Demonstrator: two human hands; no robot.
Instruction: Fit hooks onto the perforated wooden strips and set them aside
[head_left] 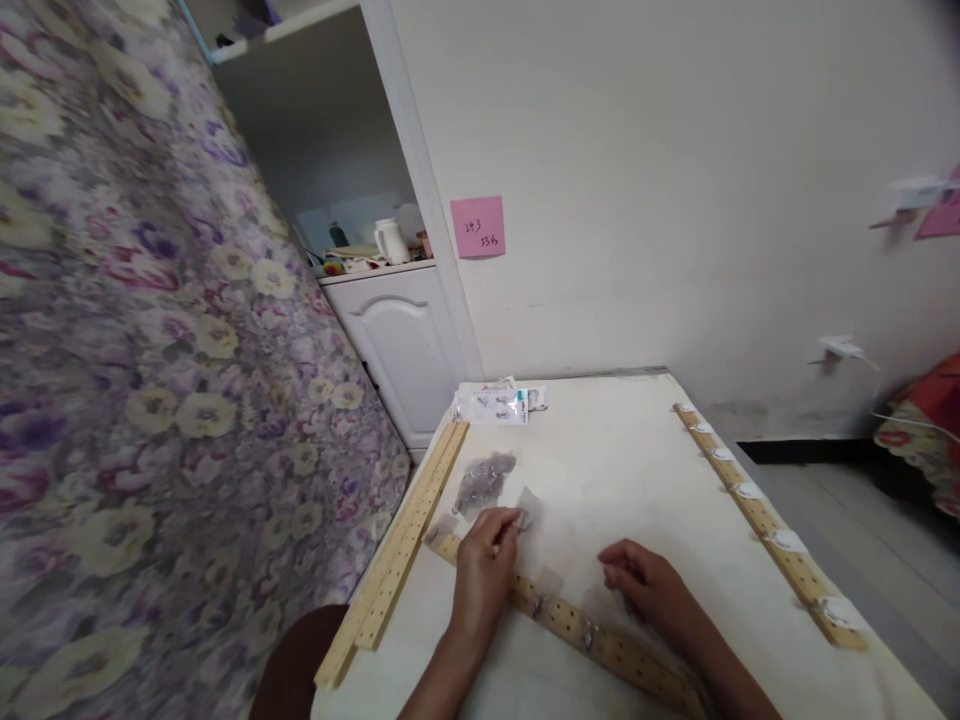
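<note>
My left hand is closed in a pinch over a perforated wooden strip. At its fingertips is a small clear plastic piece, perhaps a little bag. My right hand hovers to the right, thumb and fingers drawn together; whatever they may hold is too small to make out. The perforated wooden strip lies slantwise under the left hand and wrist. Small shiny fittings are attached along it, and a clear flap stands at its far edge. Beyond the left hand lies a pile of thin, clear-grey plastic pieces.
Two more perforated wooden strips lie along the table's left edge. Another strip, bearing several white round pieces, runs along the right edge. Printed packets rest at the far left of the white table. A floral curtain hangs to the left.
</note>
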